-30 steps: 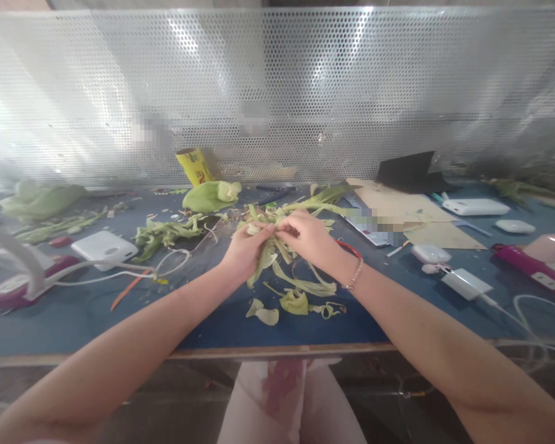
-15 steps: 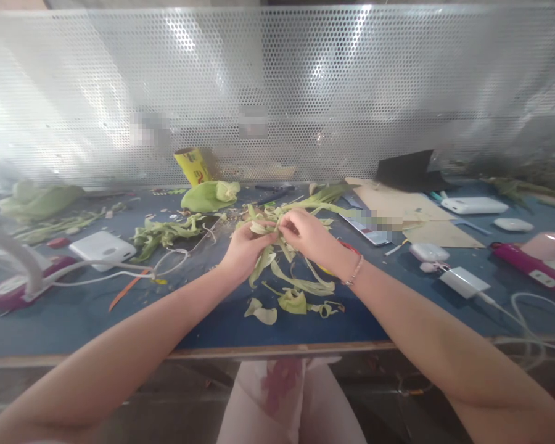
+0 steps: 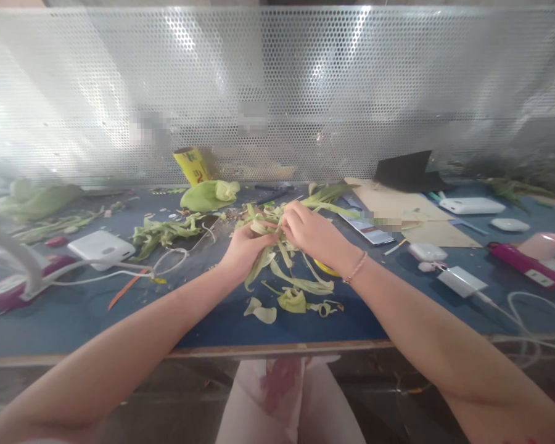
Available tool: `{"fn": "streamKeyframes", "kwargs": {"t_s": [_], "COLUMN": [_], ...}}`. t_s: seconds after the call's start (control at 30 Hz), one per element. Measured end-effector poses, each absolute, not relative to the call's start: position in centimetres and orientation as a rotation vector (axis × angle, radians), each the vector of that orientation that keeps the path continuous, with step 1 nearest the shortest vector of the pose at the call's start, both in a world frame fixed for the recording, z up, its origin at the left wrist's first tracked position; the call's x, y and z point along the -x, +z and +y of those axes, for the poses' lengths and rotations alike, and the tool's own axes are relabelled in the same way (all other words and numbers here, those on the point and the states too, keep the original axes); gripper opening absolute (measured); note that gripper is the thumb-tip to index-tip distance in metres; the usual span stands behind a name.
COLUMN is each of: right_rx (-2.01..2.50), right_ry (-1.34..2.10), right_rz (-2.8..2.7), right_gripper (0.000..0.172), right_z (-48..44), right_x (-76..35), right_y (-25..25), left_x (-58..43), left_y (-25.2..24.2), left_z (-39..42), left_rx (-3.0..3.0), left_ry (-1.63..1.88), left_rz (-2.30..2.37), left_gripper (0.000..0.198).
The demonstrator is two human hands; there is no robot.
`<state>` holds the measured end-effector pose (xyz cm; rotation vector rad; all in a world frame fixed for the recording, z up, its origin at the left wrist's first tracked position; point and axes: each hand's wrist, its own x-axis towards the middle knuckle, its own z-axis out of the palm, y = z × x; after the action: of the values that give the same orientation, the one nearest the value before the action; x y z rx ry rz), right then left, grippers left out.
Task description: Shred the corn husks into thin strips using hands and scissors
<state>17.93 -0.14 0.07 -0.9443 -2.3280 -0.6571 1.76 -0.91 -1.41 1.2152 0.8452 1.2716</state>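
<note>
Both my hands meet over a bunch of pale green leaf strips (image 3: 277, 259) at the middle of the blue table (image 3: 74, 314). My left hand (image 3: 246, 250) is closed round the bunch from the left, strips hanging down below its fingers. My right hand (image 3: 311, 233), a thin bracelet on its wrist, pinches the top of the same bunch from the right. Torn leaf scraps (image 3: 292, 302) lie on the table just in front of my hands. Long green stalks (image 3: 326, 197) stretch away behind my right hand.
A perforated metal screen (image 3: 277, 92) backs the table. On the left lie a white device (image 3: 100, 245), white cable (image 3: 120, 271) and more leaves (image 3: 164, 231). A yellow roll (image 3: 192, 165) and a folded green leaf (image 3: 210, 194) sit behind. Cardboard (image 3: 411, 213), chargers (image 3: 460, 280) and a magenta object (image 3: 527, 262) are on the right.
My right hand has shifted slightly left and forward over the bunch, closing in on my left hand. The left hand has stayed put, still gripping the strips.
</note>
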Motion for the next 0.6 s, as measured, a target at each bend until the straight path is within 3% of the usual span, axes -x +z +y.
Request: {"fn": "streamKeyframes", "kwargs": {"t_s": [0.23, 0.6], "right_rx": [0.744, 0.721], "right_ry": [-0.908, -0.901], "right_rz": [-2.374, -2.414], "right_gripper": [0.028, 0.028], "right_z": [0.2, 1.0], "right_x": [-18.7, -19.1], "right_y": [-0.1, -0.2], "left_x": [-1.9, -1.5], "left_y": [-1.3, -1.3], "left_z": [-1.1, -0.4], "left_rx": [-1.195, -1.168], "left_ry": [1.256, 1.098], "left_rz": [0.845, 0.919], "left_gripper": [0.021, 0.022]}}
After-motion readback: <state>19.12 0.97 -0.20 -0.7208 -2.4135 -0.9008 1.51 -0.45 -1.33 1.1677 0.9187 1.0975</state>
